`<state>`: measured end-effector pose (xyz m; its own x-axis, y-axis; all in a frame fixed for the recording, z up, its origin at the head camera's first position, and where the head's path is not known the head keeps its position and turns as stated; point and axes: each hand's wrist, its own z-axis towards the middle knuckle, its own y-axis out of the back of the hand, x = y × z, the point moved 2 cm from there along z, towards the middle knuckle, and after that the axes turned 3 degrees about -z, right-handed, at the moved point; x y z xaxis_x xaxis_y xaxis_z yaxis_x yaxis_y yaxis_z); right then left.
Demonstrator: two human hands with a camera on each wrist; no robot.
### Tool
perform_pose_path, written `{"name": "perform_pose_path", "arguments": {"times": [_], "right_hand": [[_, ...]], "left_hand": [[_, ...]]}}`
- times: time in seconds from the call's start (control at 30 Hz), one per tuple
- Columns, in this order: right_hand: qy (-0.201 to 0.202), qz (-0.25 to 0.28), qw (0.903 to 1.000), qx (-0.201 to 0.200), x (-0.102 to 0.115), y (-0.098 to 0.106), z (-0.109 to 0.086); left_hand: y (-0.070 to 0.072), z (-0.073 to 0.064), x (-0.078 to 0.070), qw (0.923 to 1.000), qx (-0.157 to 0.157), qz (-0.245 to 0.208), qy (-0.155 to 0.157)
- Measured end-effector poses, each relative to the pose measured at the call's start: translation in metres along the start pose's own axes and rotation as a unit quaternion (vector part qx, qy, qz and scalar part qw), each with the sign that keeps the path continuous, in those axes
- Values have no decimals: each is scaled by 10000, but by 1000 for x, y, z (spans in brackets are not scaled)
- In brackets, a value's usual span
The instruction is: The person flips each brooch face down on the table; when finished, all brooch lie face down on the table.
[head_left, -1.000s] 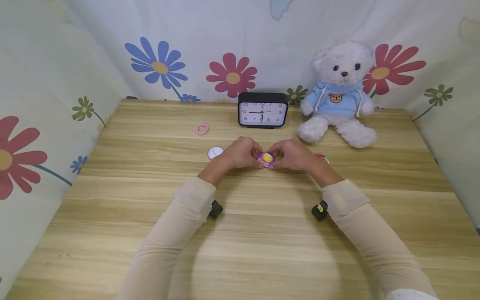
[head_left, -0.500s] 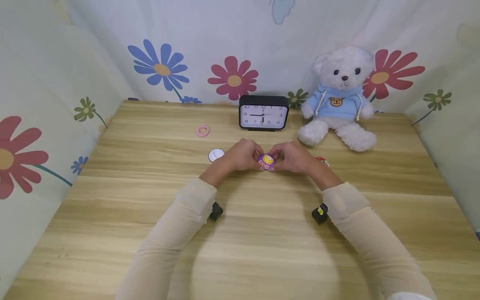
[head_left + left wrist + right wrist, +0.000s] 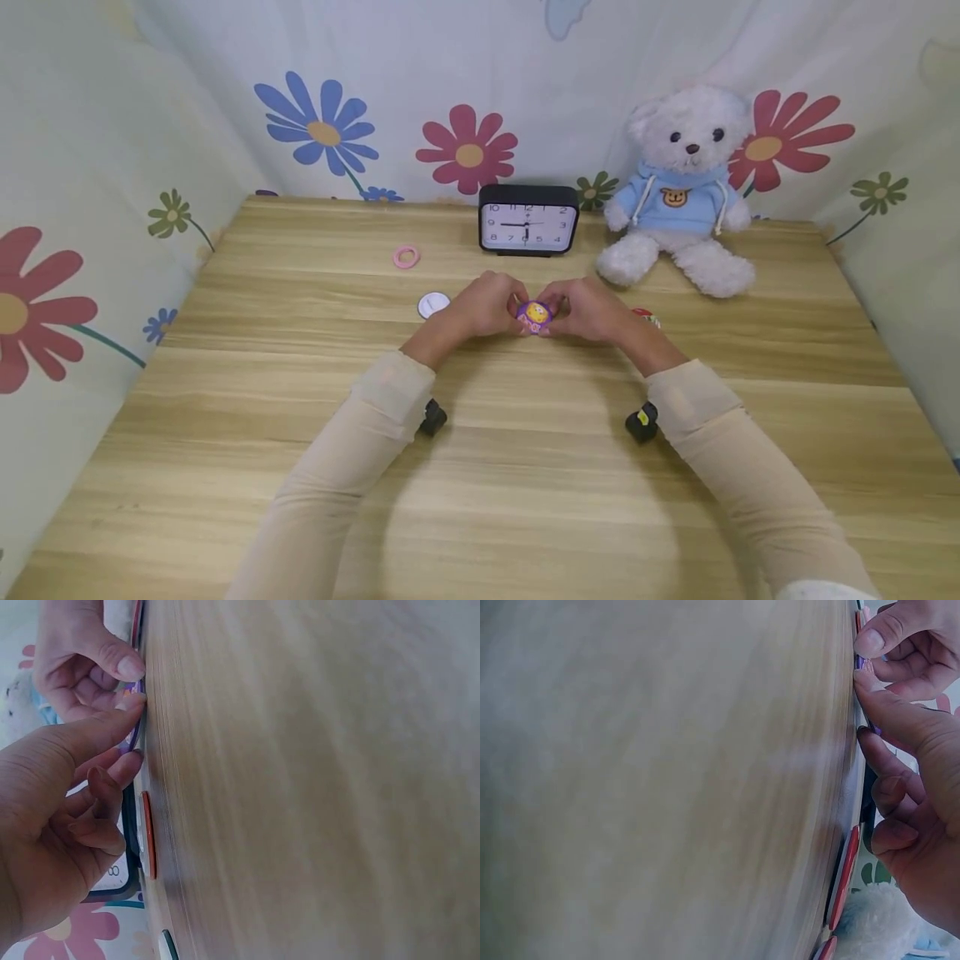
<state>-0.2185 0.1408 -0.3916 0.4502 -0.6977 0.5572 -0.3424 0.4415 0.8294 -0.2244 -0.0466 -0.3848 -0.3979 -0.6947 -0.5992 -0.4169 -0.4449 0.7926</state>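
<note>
Pinching purple badge (image 3: 536, 314) | both hands (image 3: 487, 307) (image 3: 585, 309), opp. edges | txt unreadable | blk clock (image 3: 528, 220) nos. incl. 10, 9, 8

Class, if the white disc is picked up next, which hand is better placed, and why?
Probably the left hand: the white disc lies near it; the right hand is farther off. Both pinch the purple disc.
</note>
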Motion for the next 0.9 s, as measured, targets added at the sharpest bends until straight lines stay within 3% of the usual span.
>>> {"name": "perform_pose_path", "arguments": {"times": [0.43,0.9], "right_hand": [[11,103,9999,-35,-2,0,0],[-129,-94,9998,-84,0,1,0]], "left_hand": [[0,-1,1,9999,-115,19,122],[-2,0,4,9997,-176,-138,41]]}}
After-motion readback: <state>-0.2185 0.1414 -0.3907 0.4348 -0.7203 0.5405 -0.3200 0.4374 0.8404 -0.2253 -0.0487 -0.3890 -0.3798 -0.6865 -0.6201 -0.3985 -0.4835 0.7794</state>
